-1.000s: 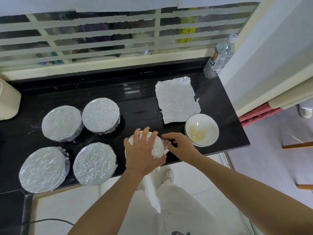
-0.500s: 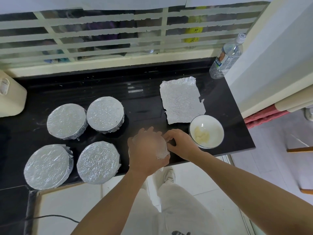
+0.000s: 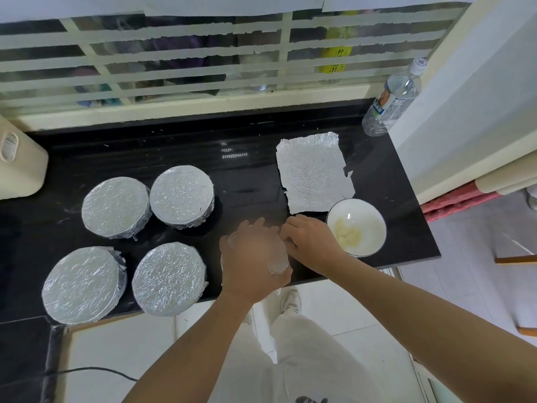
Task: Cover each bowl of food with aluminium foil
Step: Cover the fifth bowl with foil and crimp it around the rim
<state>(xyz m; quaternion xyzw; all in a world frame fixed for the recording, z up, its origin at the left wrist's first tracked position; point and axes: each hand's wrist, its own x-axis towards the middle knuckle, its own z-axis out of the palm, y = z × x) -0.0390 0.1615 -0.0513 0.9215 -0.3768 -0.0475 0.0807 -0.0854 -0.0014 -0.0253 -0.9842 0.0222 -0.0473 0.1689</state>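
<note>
On the black counter (image 3: pixel 247 175), my left hand (image 3: pixel 252 263) lies cupped over a small foil-wrapped bowl (image 3: pixel 279 264) near the front edge and hides most of it; the hand is blurred. My right hand (image 3: pixel 312 239) pinches the foil at that bowl's right side with curled fingers. Just right of it stands an uncovered white bowl (image 3: pixel 380 225) with pale food inside. A flat, crinkled foil sheet (image 3: pixel 313 173) lies behind that bowl. Several foil-covered bowls sit at the left, among them ones at the back (image 3: pixel 181 196) and front (image 3: pixel 168 277).
A clear water bottle (image 3: pixel 392 100) stands in the back right corner against the wall. A cream container (image 3: pixel 17 167) sits at the far left. A window sill runs behind the counter. A black cable (image 3: pixel 96 370) lies on the white surface below the counter's front edge.
My left hand's fingers were spread on top of the wrapped bowl; now the hand has slid over it and covers more of the foil. My right hand stays at the bowl's right edge.
</note>
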